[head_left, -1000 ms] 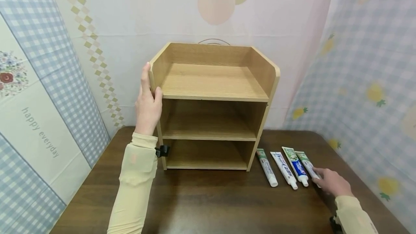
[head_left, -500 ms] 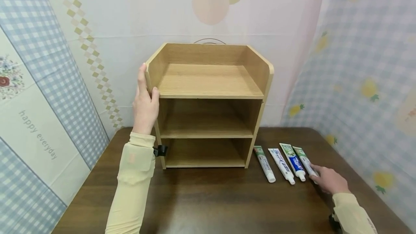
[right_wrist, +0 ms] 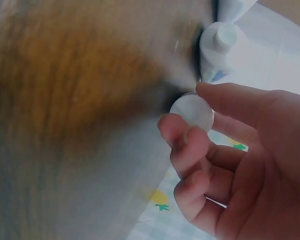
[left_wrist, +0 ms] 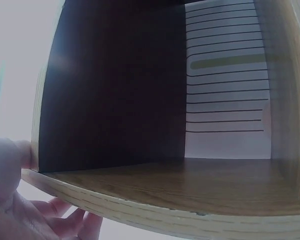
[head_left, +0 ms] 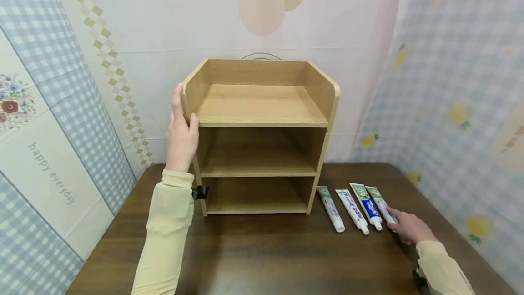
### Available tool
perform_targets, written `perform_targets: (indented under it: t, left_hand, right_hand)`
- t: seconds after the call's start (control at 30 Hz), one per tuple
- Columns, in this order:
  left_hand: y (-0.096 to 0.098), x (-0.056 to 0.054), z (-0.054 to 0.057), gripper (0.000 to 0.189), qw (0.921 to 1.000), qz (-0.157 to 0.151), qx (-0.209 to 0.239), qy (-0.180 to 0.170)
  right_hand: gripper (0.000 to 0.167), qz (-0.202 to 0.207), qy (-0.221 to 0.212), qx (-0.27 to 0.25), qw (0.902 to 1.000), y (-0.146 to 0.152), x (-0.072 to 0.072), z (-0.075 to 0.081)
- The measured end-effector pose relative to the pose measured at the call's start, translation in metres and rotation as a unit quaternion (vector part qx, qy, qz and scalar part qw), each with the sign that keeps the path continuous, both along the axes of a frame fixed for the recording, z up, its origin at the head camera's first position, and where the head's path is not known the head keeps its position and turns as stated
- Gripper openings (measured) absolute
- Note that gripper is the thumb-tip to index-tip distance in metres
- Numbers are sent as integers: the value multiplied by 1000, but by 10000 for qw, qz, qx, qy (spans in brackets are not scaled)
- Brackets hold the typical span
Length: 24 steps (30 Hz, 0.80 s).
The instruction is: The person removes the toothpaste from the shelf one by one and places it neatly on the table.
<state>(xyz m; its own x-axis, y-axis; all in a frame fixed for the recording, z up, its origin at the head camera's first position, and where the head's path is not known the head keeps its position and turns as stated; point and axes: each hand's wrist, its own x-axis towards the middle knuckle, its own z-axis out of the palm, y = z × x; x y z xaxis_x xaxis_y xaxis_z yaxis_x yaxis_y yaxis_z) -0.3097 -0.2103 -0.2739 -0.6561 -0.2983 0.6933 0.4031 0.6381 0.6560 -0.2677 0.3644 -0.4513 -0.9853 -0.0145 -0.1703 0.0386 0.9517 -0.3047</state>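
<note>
A light wood shelf unit (head_left: 262, 174) with two open compartments and a walled top stands on the table. At its upper left side panel my left hand (head_left: 180, 138) grips, thumb at the front edge and fingers along the outside. On the right, several toothpaste tubes lie side by side, caps toward me. My right hand (head_left: 410, 226) pinches the cap end of the rightmost toothpaste tube (head_left: 377, 199), which still lies on the table. The right wrist view has its white round cap (right_wrist: 192, 111) between thumb and fingers. Beside it lies the blue-and-green toothpaste tube (head_left: 368, 206).
The white toothpaste tube (head_left: 353, 211) and another green-ended toothpaste tube (head_left: 330, 209) lie between the shelf unit and my right hand. Patterned cloth (head_left: 442, 117) hangs behind and at both sides of the dark wood table (head_left: 262, 258).
The head view has shifted slightly, so the whole scene sits a little further left. Both hands keep their places on the shelf unit and the rightmost toothpaste tube.
</note>
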Motion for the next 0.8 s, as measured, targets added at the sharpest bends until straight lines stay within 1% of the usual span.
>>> perform_targets:
  t: [0.13, 0.27, 0.5, 0.8]
  left_hand:
    - [0, 2, 0, 67, 10000, 18, -21, 38]
    - [-2, 5, 1, 68, 10000, 59, -36, 72]
    - [-2, 7, 4, 67, 9998, 104, -108, 145]
    - [-2, 11, 4, 66, 9999, 139, -64, 21]
  right_hand:
    - [63, -55, -35, 36, 10000, -1, 1, -1]
    - [62, -9, 52, 53, 10000, -3, 0, 1]
    - [64, 0, -83, -3, 10000, -2, -1, 3]
    - [66, 1, -235, -4, 9997, 0, -2, 1]
